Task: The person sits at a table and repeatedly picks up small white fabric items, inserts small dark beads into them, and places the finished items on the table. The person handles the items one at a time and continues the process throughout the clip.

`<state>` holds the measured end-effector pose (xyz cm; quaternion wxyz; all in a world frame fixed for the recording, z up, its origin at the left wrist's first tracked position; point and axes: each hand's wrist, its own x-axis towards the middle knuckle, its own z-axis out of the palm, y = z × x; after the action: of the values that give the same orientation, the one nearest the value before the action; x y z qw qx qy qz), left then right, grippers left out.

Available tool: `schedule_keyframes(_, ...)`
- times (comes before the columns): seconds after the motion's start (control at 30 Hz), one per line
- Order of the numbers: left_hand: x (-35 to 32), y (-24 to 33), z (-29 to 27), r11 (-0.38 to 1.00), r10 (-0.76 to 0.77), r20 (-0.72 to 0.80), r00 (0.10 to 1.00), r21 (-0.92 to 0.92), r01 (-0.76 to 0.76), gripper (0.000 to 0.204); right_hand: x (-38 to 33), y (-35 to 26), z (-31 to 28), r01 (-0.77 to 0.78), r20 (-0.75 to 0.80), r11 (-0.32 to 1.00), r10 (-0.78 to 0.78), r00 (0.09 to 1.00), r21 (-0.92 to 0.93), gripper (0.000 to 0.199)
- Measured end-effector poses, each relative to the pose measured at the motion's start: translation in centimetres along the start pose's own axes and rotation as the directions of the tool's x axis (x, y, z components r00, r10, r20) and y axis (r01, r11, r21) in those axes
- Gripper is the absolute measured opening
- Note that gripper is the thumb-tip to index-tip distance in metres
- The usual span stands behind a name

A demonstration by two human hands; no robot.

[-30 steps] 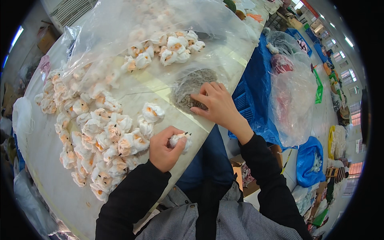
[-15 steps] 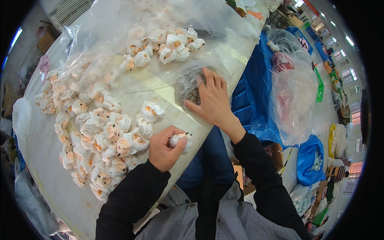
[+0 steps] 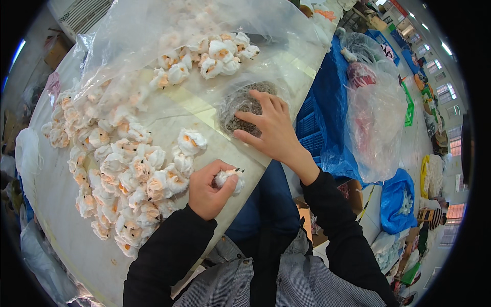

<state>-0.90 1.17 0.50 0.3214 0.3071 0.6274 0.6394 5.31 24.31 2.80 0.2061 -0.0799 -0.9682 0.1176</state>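
Note:
My left hand (image 3: 207,192), near the table's front edge, is closed around a small white fluffy plush piece (image 3: 230,181) with dark thin prongs sticking out of its top. My right hand (image 3: 276,125) reaches over a clear plastic bag (image 3: 223,113) of small grey-brown bits (image 3: 263,87). Its fingers are spread and bent, the tips at the bits; nothing shows between them. Left of my left hand lies a large heap of similar white and peach plush pieces (image 3: 138,174). One loose piece (image 3: 192,141) rests at the heap's right side.
Clear plastic sheeting (image 3: 128,41) covers the far part of the heap, and more plush pieces (image 3: 220,56) lie by its edge. Right of the pale table (image 3: 66,204) stand blue crates (image 3: 309,128) and a large clear bag (image 3: 378,123). A blue sack (image 3: 398,204) sits farther right.
My right hand's fingers have shifted over the bag, and more of the grey-brown bits now show. My left hand keeps the plush piece in nearly the same place.

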Motion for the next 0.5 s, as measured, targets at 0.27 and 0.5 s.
schedule_keyframes(0.27, 0.1, 0.3, 0.0, 1.0, 0.007, -0.003, 1.0, 0.014, -0.007, 0.012, -0.1, -0.9, -1.1, -0.053, -0.08, 0.996, 0.058, 0.995, 0.068, 0.019)
schedule_keyframes(0.5, -0.1, 0.1, 0.0, 0.999, -0.015, -0.011, 1.0, -0.04, 0.015, 0.012, 0.3, -1.4, 1.0, -0.021, -0.14, 0.997, 0.03, 0.99, 0.069, 0.011)
